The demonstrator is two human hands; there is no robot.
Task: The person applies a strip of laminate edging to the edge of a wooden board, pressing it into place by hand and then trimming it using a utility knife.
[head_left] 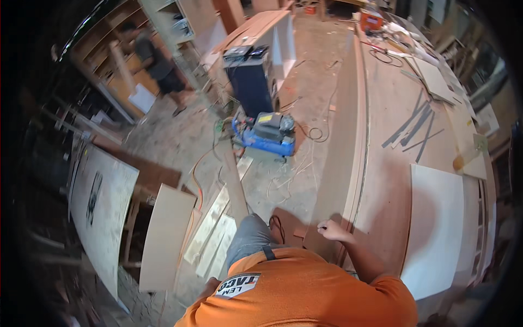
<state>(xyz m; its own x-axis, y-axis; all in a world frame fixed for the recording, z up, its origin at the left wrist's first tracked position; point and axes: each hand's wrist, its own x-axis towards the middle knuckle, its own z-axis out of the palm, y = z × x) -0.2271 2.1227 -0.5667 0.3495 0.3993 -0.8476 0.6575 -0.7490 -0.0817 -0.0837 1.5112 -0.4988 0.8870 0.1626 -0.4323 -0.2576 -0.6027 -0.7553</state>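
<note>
My right hand (333,230) is closed above the near end of a long brown wood panel (340,163), which stands along the side of the workbench. A small dark spot shows at its fingers, too small to name. Low at my left side is my left hand (211,284), partly hidden by my orange shirt, its fingers unclear. To the right of my right arm, a white board (436,229) lies on the wood-topped workbench (384,141). Farther along the bench lie several dark thin strips (411,124).
Ahead on the floor sits a blue air compressor (268,140) before a dark cabinet (248,87). Cables and an orange hose (197,182) trail over the floor. Loose planks (210,229) and leaning panels (166,237) flank my left. A person (155,60) stands at the far left.
</note>
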